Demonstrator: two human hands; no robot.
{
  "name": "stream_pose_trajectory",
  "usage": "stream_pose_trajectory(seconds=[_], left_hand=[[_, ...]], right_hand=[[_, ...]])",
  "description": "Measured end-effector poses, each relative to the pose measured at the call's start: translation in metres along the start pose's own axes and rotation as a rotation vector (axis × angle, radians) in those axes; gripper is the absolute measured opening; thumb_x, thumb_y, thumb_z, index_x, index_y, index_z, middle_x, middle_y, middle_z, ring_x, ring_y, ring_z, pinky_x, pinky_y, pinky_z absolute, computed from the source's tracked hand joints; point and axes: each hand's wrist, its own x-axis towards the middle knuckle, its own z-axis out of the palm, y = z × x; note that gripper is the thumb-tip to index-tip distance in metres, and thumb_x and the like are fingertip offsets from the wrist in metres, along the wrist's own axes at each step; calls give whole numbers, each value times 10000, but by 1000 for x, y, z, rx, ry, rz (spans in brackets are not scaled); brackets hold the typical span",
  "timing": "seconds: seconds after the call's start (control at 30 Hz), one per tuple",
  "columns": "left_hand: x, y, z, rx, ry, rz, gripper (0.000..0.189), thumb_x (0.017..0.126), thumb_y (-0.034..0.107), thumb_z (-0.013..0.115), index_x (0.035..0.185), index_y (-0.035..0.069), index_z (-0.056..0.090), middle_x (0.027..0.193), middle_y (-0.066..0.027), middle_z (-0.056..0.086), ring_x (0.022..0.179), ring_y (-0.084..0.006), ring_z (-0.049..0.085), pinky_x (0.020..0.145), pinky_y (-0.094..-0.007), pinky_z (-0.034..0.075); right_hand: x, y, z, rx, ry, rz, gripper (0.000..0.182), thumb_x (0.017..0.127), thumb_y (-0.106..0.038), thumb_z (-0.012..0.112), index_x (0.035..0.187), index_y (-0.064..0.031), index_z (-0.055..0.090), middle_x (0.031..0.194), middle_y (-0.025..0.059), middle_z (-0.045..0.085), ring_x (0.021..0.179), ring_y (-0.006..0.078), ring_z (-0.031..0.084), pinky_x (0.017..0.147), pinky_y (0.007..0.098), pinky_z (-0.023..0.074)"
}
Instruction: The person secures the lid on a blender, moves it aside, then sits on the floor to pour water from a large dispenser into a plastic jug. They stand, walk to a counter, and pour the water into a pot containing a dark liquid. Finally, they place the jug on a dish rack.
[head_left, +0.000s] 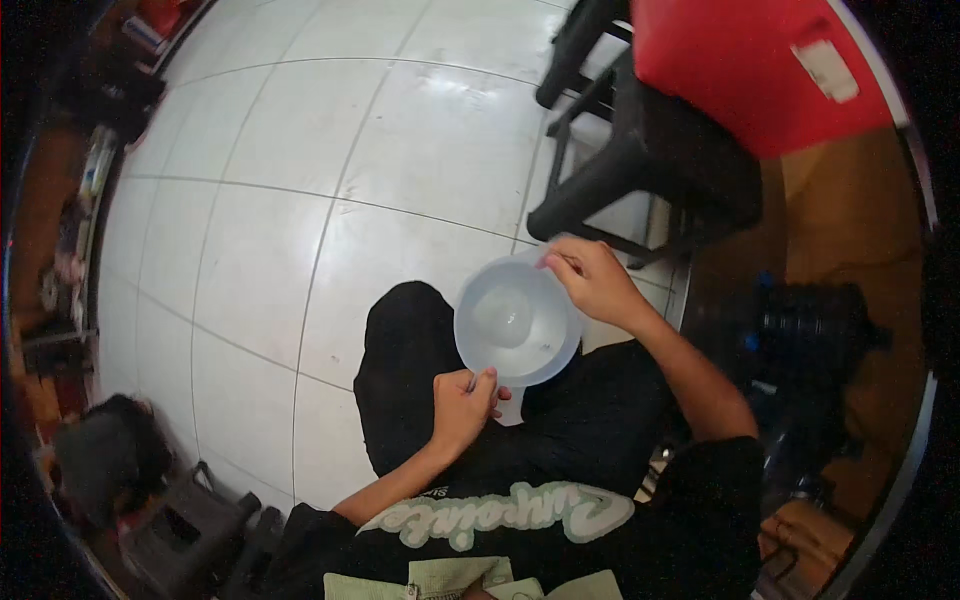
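Note:
A translucent white plastic bowl (484, 341) with two tab handles is held above my lap, its inside facing up at me. My left hand (463, 405) grips the rim beside the near handle (511, 405), thumb on top. At the far right of the rim, my right hand (592, 281) pinches the other handle. A round raised or clear patch shows at the bowl's bottom; whether something lies inside I cannot tell. Below the bowl are my knees in black trousers (405, 360).
White floor tiles (300, 247) spread ahead and to the left. A black plastic stool (637, 150) stands at the front right, with a red panel (750, 67) above it. Dark bottles (810, 322) are at the right. Another dark stool (180, 525) and shelves (75, 247) line the left.

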Motion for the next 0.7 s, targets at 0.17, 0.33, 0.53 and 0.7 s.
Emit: stream_pose_trajectory(seconds=[0.17, 0.33, 0.53, 0.7], left_hand=[[-13, 75, -16, 86, 120, -83, 411, 940, 194, 574, 599, -35, 590, 578, -93, 609, 639, -169, 687, 494, -283, 517], [-39, 154, -41, 216, 95, -98, 413, 944, 281, 583, 671, -27, 612, 651, -68, 634, 623, -118, 613, 561, -266, 444], [-90, 281, -56, 530, -38, 168, 468, 954, 377, 555, 658, 16, 601, 610, -20, 565, 562, -75, 502, 523, -269, 373], [-157, 358, -40, 68, 157, 298, 543, 946, 345, 574, 494, 67, 459, 454, 18, 421, 402, -66, 384, 386, -267, 256]], right_hand=[[31, -47, -16, 201, -11, 100, 157, 918, -73, 546, 928, 47, 645, 702, 79, 623, 649, 82, 560, 601, 257, 442], [40, -114, -34, 352, 143, 62, 155, 911, -57, 566, 951, 72, 641, 721, 69, 657, 655, 59, 562, 576, 249, 439], [15, -220, -111, 502, 211, 172, 151, 932, -46, 543, 939, 70, 640, 704, 27, 632, 620, 34, 521, 547, 217, 408], [-25, -327, -194, 626, 169, 165, 136, 946, -70, 545, 965, 36, 628, 664, 1, 591, 575, 12, 475, 514, 193, 356]])
